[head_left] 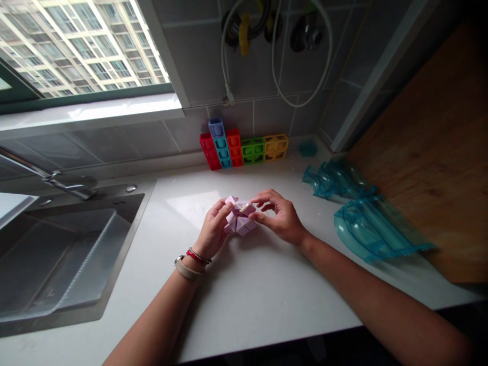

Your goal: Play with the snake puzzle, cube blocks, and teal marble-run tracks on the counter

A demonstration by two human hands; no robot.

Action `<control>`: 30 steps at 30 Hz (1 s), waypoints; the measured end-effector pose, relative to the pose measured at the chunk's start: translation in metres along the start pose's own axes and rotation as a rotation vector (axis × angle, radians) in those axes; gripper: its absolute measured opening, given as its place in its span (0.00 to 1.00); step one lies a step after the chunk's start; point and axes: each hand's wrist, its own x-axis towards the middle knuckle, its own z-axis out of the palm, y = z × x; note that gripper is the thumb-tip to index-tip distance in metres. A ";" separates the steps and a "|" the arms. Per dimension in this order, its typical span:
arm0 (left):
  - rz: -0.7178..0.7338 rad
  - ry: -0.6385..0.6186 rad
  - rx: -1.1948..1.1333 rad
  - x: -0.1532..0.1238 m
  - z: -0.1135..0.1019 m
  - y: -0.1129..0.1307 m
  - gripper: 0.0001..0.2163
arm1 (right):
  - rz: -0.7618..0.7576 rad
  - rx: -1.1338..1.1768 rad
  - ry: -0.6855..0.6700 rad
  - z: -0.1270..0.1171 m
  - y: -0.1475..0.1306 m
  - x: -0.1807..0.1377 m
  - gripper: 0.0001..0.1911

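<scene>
Over the white countertop (267, 290), a lilac, many-faceted block puzzle (246, 226) is held up between both hands. It is made of triangular and diamond-shaped pieces, and a paler edge shows near its top right. My left hand (216, 226) grips its left side, thumb on the near face and fingers partly hidden behind it. From the right, my right hand (280, 217) pinches the puzzle's upper right piece between thumb and fingers. A watch and bracelets (190, 264) circle my left wrist.
Behind the hands, joined plastic blocks (224, 145) in several colours stand against the tiled wall. Clear teal plastic parts (375, 229) lie to the right, beside a wooden panel (438, 152). On the left are a sink (125, 274) and a faucet (72, 188). White cables (274, 66) hang above.
</scene>
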 end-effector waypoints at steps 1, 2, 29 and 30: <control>0.017 0.015 0.006 -0.001 0.001 -0.001 0.16 | -0.034 -0.049 0.025 0.001 0.000 -0.001 0.15; 0.037 0.027 0.014 -0.001 0.001 -0.002 0.16 | -0.070 -0.092 0.037 0.002 -0.001 -0.002 0.15; 0.426 0.139 0.327 -0.011 0.015 -0.008 0.16 | -0.426 -0.400 0.115 0.011 -0.009 -0.013 0.16; 0.424 0.149 0.332 -0.011 0.016 -0.008 0.15 | -0.434 -0.409 0.119 0.012 -0.009 -0.014 0.16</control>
